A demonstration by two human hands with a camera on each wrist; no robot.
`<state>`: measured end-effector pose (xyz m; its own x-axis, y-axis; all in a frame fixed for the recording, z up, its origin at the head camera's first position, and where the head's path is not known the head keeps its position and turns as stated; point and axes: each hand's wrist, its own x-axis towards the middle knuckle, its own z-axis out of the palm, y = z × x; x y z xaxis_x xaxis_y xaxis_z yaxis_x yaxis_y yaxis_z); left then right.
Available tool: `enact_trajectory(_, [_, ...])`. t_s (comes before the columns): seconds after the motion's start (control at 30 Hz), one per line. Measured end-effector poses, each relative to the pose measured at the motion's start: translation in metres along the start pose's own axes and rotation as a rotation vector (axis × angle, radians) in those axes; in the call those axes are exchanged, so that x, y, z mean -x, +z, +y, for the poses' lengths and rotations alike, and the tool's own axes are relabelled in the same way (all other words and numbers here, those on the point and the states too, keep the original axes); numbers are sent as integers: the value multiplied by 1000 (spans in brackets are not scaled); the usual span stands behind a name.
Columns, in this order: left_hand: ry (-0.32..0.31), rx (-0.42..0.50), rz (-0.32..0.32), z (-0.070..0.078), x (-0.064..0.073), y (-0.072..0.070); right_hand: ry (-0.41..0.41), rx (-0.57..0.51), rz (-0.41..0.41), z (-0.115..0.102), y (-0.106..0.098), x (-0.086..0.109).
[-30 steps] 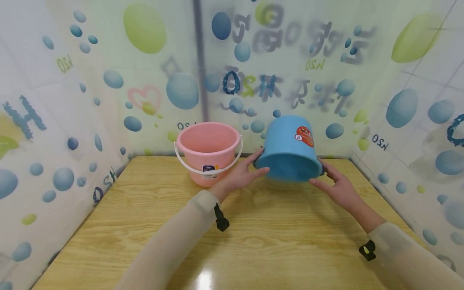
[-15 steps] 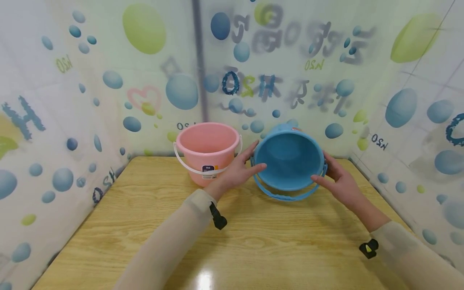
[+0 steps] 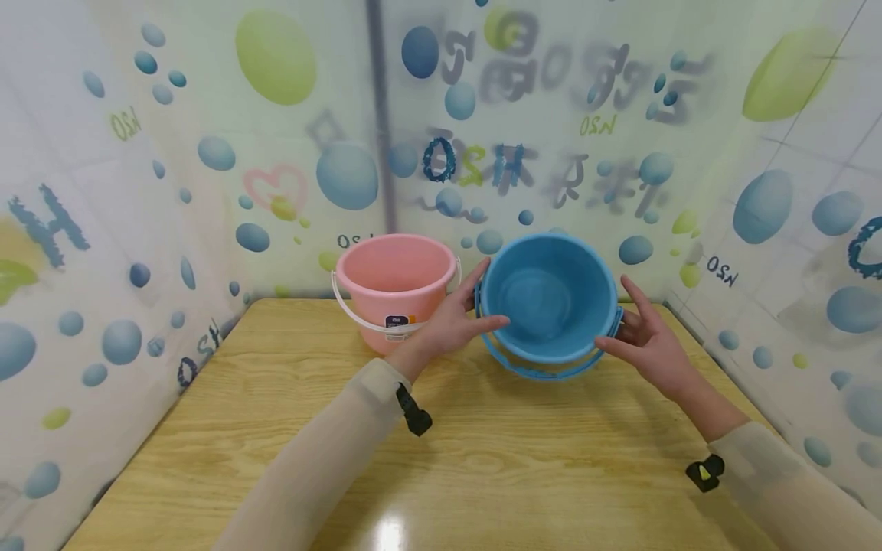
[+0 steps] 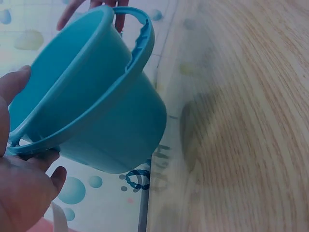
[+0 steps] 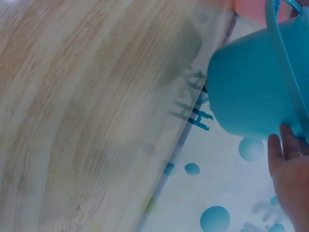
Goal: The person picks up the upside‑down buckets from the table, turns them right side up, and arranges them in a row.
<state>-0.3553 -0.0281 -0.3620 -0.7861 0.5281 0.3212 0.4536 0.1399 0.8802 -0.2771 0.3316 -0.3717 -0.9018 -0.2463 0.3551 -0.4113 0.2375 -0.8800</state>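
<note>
Both hands hold a blue plastic bucket (image 3: 540, 302) above the table, its mouth tilted up toward the head camera. Its inside looks bare, and its handle (image 3: 544, 375) hangs below the rim. My left hand (image 3: 448, 325) grips the left side of the rim, thumb in front and fingers behind near the handle joint. On the opposite side my right hand (image 3: 651, 348) holds the rim between thumb and curled fingers, the index finger raised. The right wrist view shows fingertips against the bucket wall (image 5: 251, 87). In the left wrist view, the bucket's base (image 4: 145, 130) stays apart from the tabletop.
A pink bucket (image 3: 368, 306) with a white handle stands upright at the back, left of the blue one and close behind my left hand. The wooden table (image 3: 468, 459) meets patterned curtains (image 3: 276, 138) at the back and both sides.
The blue bucket has turned from mouth-down to mouth toward the camera and upward. Its handle has come into view below the rim. The right index finger has lifted; the pink bucket stays put.
</note>
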Motion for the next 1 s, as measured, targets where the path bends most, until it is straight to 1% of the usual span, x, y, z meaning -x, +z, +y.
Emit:
enact_trajectory(0.07, [20,6,-9,2,1,-2,-7,-32,-10,-1,-1,0])
enact_trajectory(0.23, [59,-5,-26,2,0,-6,-21,-42,-24,-1,-5,-1])
enact_trajectory(0.33, [72,-13,-38,0,0,-8,-27,-8,-24,-1,-6,-1])
enact_trajectory(0.47, [86,-16,-50,0,1,-9,-15,57,-7,-3,-6,-1])
enact_trajectory(0.5, [85,-16,-49,0,1,-9,-10,59,-4,-4,-5,-1])
enact_trajectory(0.6, [56,-14,-33,2,2,-8,-5,48,-3,-4,-5,-1])
enact_trajectory(0.7, [26,30,-26,5,1,-6,-14,10,-1,-2,-6,-2])
enact_trajectory(0.83, [10,84,-26,7,-1,-4,-25,30,23,1,-7,-4])
enact_trajectory(1.0, [7,81,-6,5,-4,0,-25,90,42,0,-7,-6])
